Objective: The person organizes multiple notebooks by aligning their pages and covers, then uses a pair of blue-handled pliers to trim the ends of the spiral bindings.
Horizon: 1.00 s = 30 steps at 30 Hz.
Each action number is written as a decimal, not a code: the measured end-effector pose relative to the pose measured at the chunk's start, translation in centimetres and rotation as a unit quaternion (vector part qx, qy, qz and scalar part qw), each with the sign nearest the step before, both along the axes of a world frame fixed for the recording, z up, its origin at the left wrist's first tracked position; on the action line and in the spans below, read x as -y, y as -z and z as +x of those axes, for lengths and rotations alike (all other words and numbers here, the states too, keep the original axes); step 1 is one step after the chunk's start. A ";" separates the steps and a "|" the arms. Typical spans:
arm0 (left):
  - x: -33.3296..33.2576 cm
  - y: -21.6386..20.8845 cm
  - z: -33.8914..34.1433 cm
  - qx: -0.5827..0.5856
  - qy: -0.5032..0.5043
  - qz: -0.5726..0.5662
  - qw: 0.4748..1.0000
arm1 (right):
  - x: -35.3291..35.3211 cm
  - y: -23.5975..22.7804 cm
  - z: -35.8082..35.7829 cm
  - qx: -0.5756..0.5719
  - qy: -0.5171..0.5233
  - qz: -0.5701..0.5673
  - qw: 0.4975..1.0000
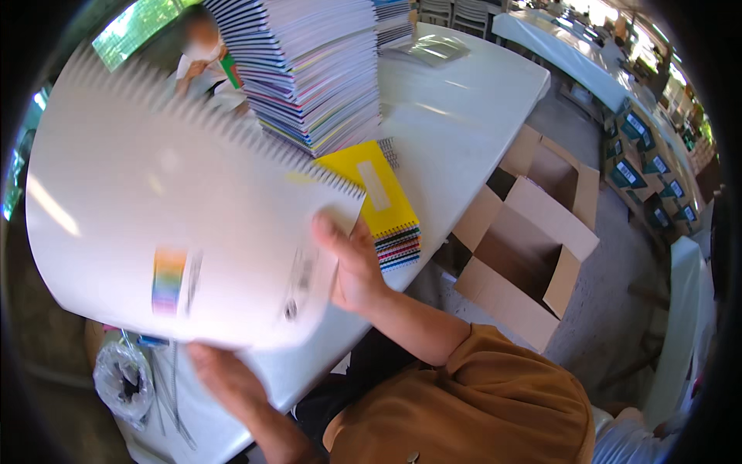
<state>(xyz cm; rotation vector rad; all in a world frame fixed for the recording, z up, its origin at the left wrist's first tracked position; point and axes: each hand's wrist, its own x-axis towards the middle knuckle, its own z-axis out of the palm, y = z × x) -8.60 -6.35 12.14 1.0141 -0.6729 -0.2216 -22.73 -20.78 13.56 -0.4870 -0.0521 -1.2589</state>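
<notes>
The right hand [355,267] grips the notebook [216,220], the left hand [226,379] (blurred; grip I cannot tell) near its lower edge.

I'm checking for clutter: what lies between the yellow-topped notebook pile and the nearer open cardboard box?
In the head view, just a strip of white tabletop, up to its edge.

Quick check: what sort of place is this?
Probably a workshop or packing area: a tall stack of coil-bound books stands on a white table, open cardboard boxes sit beside it, and more cartons are stacked farther back.
</notes>
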 end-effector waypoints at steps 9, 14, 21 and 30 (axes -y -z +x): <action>12.6 -0.8 -4.6 0.582 -0.023 0.065 0.810 | 6.7 8.3 -8.9 -0.437 0.400 -0.048 0.804; 13.0 5.0 -3.8 0.562 0.058 0.141 0.813 | 6.6 9.2 -8.4 -0.417 0.424 -0.021 0.804; 12.5 8.0 0.4 0.191 -0.120 0.228 0.947 | 7.0 10.2 -7.5 -0.430 0.417 -0.003 0.801; 13.2 8.5 0.0 0.075 -0.110 0.150 0.980 | 7.3 11.1 -7.5 -0.471 0.544 -0.091 0.688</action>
